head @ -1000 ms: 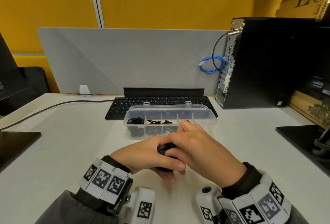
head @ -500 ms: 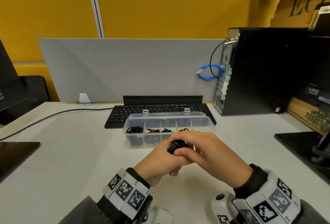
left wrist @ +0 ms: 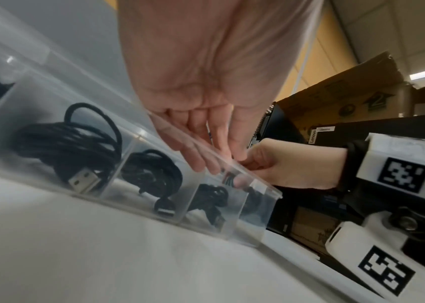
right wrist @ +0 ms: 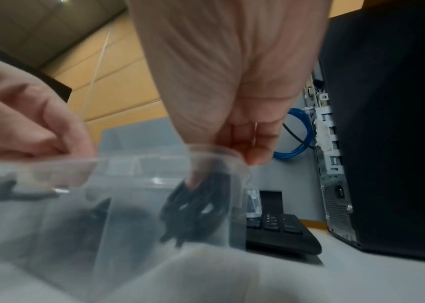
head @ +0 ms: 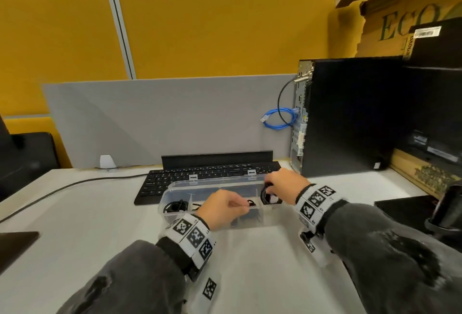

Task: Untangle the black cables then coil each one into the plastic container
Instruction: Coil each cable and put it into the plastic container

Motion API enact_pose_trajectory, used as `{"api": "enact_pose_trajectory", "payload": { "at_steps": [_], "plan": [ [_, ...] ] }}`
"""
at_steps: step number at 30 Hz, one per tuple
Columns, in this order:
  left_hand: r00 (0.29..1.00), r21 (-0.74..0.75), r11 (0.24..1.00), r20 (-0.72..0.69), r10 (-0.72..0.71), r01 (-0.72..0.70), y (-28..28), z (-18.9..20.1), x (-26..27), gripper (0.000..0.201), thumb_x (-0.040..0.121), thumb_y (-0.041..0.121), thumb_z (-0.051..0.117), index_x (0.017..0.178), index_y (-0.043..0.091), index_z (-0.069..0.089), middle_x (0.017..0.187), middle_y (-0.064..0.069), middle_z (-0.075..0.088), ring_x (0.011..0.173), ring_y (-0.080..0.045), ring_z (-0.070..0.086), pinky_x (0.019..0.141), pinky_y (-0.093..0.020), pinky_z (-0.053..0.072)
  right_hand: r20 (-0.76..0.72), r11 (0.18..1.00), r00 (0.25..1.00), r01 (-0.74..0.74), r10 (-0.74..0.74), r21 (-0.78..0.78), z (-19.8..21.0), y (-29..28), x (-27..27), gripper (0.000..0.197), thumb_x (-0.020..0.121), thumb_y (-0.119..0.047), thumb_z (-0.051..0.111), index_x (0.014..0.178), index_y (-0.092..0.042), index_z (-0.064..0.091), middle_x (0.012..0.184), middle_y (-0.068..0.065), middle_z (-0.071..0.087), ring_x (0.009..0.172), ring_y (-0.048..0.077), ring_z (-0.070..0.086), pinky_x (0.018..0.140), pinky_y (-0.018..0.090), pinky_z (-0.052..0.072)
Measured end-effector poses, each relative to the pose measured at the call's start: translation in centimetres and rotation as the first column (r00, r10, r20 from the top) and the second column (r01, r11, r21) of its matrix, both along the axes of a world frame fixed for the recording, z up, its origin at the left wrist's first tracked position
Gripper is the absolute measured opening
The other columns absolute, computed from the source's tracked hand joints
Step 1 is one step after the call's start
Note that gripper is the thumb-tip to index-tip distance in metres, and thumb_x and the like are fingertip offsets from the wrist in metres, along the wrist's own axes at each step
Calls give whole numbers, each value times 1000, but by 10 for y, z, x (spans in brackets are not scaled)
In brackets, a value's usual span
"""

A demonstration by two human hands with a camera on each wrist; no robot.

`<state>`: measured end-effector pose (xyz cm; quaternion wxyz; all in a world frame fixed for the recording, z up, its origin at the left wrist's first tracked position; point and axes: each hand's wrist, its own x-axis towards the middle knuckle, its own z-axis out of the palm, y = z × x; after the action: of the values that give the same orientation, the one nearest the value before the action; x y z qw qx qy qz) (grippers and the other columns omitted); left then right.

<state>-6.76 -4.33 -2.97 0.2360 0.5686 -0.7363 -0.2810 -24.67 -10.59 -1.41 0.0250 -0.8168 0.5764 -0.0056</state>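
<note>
A clear plastic container (head: 172, 186) with several compartments stands on the white desk in front of the keyboard. My right hand (head: 271, 190) reaches into its right end compartment and grips a coiled black cable (head: 265, 195), seen through the wall (right wrist: 196, 209) in the right wrist view. My left hand (head: 243, 205) sits at the middle of the front rim, its fingers (left wrist: 201, 162) hooked over the rim. Coiled black cables (left wrist: 71, 141) (left wrist: 154, 174) (left wrist: 211, 194) lie in the three compartments to the left.
A black keyboard (head: 205, 176) lies right behind the container. A black PC tower (head: 350, 113) with a blue cable loop (head: 277, 121) stands at the back right. A dark cord (head: 62, 187) crosses the desk at left. A black stand (head: 447, 208) is at the right edge.
Both hands moved forward from the desk to the container. The coil they held together is now in my right hand alone, down in the right end compartment. My left hand went to the rim.
</note>
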Motion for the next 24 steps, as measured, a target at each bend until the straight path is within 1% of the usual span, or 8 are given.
{"api": "enact_pose_trajectory", "payload": {
  "at_steps": [4, 8, 11, 14, 16, 18, 21, 24],
  "plan": [
    [999, -19, 999, 23, 43, -43, -4, -3, 2, 19, 92, 22, 56, 106, 18, 69, 105, 1, 68, 93, -8, 59, 85, -22, 47, -166, 992, 982, -75, 91, 99, -8, -10, 6, 24, 92, -25, 54, 113, -14, 59, 114, 9, 62, 105, 27, 58, 89, 34, 41],
    [997, -21, 997, 15, 75, -75, -5, -4, 0, 17, 91, 20, 58, 103, 18, 71, 102, 0, 69, 93, -11, 60, 86, -24, 48, -144, 989, 984, -92, 108, 115, -10, -14, 5, 24, 90, -17, 58, 114, -13, 57, 114, 9, 62, 101, 26, 60, 88, 33, 47],
    [996, -34, 996, 5, 84, -84, -6, -5, 0, 17, 91, 20, 58, 102, 19, 71, 101, 1, 69, 88, -7, 58, 76, -15, 45, -111, 981, 982, -134, 151, 143, -4, -13, 5, 32, 88, -17, 61, 120, -13, 61, 119, 8, 62, 104, 25, 61, 93, 34, 49],
    [996, -45, 995, 13, 88, -87, -6, -6, 0, 17, 92, 21, 57, 103, 19, 70, 96, 4, 67, 80, -2, 55, 64, -5, 39, -59, 973, 984, -154, 166, 170, 9, -13, -1, 34, 82, -23, 69, 114, -13, 66, 110, 4, 68, 101, 22, 63, 89, 32, 51],
    [996, -43, 995, 8, 89, -88, -6, -6, 0, 18, 92, 21, 57, 104, 19, 70, 95, 4, 67, 78, 0, 53, 64, -6, 39, -87, 968, 980, -157, 177, 194, 12, -16, -4, 32, 78, -26, 73, 108, -15, 70, 101, 2, 71, 95, 21, 65, 84, 31, 53],
    [996, -43, 996, 13, 83, -82, -6, -7, 0, 18, 92, 21, 57, 104, 19, 70, 99, 2, 68, 80, -2, 54, 72, -12, 42, -139, 964, 972, -159, 191, 214, 10, -17, -3, 33, 74, -29, 77, 105, -18, 72, 98, 2, 72, 92, 21, 66, 85, 33, 53],
    [997, -56, 996, 24, 76, -74, -7, -8, 1, 18, 91, 21, 57, 104, 19, 70, 100, 1, 69, 82, -3, 55, 78, -17, 43, -261, 970, 943, -161, 206, 181, 3, -18, 0, 35, 71, -35, 77, 103, -21, 72, 100, -1, 70, 98, 19, 60, 98, 37, 36],
    [997, -56, 995, 19, 79, -78, -10, -11, 2, 17, 91, 21, 58, 103, 20, 71, 98, 2, 69, 81, -3, 55, 79, -17, 43, -358, 974, 907, -189, 222, 125, 0, -17, 2, 32, 74, -39, 74, 102, -22, 71, 101, -1, 68, 102, 21, 53, 98, 41, 25]
  ]
}}
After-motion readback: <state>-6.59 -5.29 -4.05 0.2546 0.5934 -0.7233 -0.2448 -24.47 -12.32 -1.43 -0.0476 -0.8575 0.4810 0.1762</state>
